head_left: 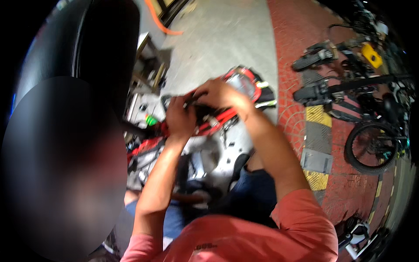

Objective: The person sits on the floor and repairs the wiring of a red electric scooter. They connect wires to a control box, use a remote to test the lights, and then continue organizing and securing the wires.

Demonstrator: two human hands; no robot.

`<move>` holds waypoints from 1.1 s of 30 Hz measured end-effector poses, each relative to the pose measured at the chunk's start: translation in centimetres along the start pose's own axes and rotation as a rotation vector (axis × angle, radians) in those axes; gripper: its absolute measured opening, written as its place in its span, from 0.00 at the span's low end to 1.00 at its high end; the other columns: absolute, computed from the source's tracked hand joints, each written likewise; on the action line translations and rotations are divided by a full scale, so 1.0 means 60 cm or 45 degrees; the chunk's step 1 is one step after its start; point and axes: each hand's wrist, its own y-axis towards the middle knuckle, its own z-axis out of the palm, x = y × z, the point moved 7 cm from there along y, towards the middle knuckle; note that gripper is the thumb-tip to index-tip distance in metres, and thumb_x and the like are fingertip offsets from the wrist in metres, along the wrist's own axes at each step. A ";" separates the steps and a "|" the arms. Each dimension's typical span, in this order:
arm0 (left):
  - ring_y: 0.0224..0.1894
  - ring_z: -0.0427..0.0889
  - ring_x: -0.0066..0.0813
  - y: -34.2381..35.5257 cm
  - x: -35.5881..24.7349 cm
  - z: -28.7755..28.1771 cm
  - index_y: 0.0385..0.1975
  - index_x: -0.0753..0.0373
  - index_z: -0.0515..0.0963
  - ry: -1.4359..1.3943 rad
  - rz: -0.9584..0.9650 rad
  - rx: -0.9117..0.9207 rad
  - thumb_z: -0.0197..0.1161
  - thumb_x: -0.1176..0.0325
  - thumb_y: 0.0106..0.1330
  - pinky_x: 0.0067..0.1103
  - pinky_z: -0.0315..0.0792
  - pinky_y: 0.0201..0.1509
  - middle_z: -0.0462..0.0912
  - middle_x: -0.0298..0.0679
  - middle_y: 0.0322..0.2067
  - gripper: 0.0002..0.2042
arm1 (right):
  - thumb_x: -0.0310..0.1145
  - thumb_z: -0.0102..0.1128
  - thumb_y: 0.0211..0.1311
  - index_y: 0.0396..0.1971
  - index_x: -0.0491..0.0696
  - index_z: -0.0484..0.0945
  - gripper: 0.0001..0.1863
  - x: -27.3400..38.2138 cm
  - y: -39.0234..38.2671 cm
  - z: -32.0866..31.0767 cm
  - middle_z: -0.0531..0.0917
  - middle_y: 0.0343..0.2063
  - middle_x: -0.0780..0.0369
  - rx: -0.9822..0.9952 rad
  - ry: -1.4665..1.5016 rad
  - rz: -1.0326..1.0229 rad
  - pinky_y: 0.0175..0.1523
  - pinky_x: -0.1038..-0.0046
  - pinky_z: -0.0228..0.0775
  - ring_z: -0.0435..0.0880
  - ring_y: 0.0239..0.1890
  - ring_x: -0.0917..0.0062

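One red frame (226,115) lies before the person, its long axis slanting from near left to far right; which end leads is unclear. Two hands, left hand (180,117) and right hand (218,93), curl over its middle, their grip impossible to tell. One green item (151,120), one wheel (373,146) farther right.

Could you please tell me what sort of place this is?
Probably a repair place for bikes or similar small vehicles: the person's hands are at a red machine, small dark pieces lie on the pale ground, and a black wheel stands at right.
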 end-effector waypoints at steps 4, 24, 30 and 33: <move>0.33 0.81 0.34 0.007 -0.013 -0.030 0.43 0.68 0.84 -0.233 -0.129 0.061 0.63 0.77 0.64 0.28 0.75 0.38 0.79 0.44 0.32 0.10 | 0.37 0.69 0.63 0.46 0.44 0.90 0.16 0.005 0.006 -0.015 0.92 0.36 0.54 -0.024 0.058 0.064 0.47 0.67 0.81 0.91 0.38 0.69; 0.26 0.75 0.16 0.030 0.065 0.014 0.45 0.67 0.86 -1.028 -0.892 0.562 0.64 0.70 0.76 0.17 0.70 0.31 0.84 0.30 0.29 0.08 | 0.33 0.69 0.62 0.38 0.42 0.86 0.11 0.010 0.004 -0.013 0.89 0.29 0.61 -0.087 0.239 0.091 0.41 0.72 0.76 0.85 0.33 0.78; 0.27 0.76 0.17 0.027 0.057 0.008 0.41 0.68 0.87 -1.059 -0.991 0.580 0.63 0.72 0.71 0.17 0.70 0.31 0.81 0.32 0.25 0.08 | 0.34 0.73 0.63 0.37 0.40 0.86 0.12 0.023 -0.004 -0.020 0.87 0.28 0.64 0.058 0.316 0.074 0.40 0.74 0.74 0.81 0.33 0.82; 0.27 0.74 0.17 0.028 0.057 0.008 0.39 0.66 0.85 -1.083 -0.974 0.677 0.63 0.71 0.70 0.17 0.67 0.31 0.80 0.31 0.27 0.07 | 0.34 0.74 0.63 0.37 0.40 0.86 0.12 0.018 -0.001 -0.015 0.87 0.29 0.65 0.070 0.285 0.070 0.40 0.74 0.74 0.81 0.33 0.83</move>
